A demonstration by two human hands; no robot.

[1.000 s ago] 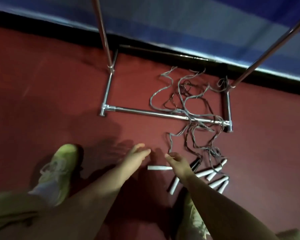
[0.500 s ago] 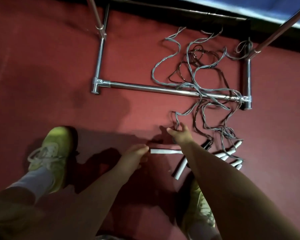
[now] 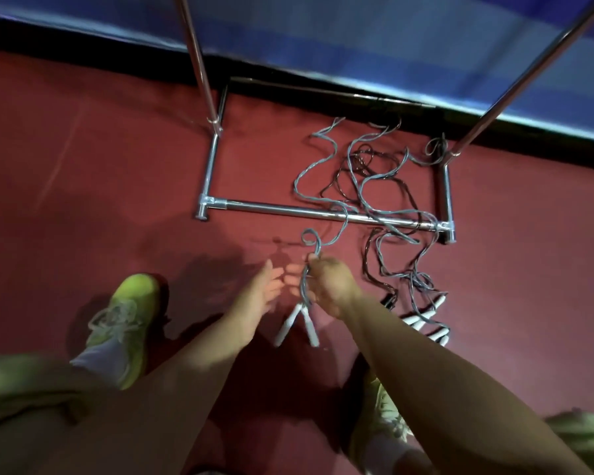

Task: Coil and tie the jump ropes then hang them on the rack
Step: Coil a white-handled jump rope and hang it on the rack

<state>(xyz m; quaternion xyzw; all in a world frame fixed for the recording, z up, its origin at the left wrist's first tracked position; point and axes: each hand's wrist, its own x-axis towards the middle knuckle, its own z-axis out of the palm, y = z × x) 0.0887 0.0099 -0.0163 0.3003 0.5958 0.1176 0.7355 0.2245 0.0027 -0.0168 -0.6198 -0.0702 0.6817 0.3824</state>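
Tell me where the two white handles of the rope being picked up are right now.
In the head view, the white handles dangle low in the centre between the left hand and right hand, which grips their grey rope just above them.

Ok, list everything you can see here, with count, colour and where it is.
held rope: one, grey cord, two white handles dangling below the hands
loose ropes: several, grey and dark, tangled across the rack base, exact count unclear
spare handles: a cluster, white plus one black, on the floor right of the hands
rack: one, chrome, base on the floor, two uprights rising
floor: dark red
mat: blue, behind the rack
shoes: two, yellow-green
left hand: open beside the cord
right hand: grips the cord
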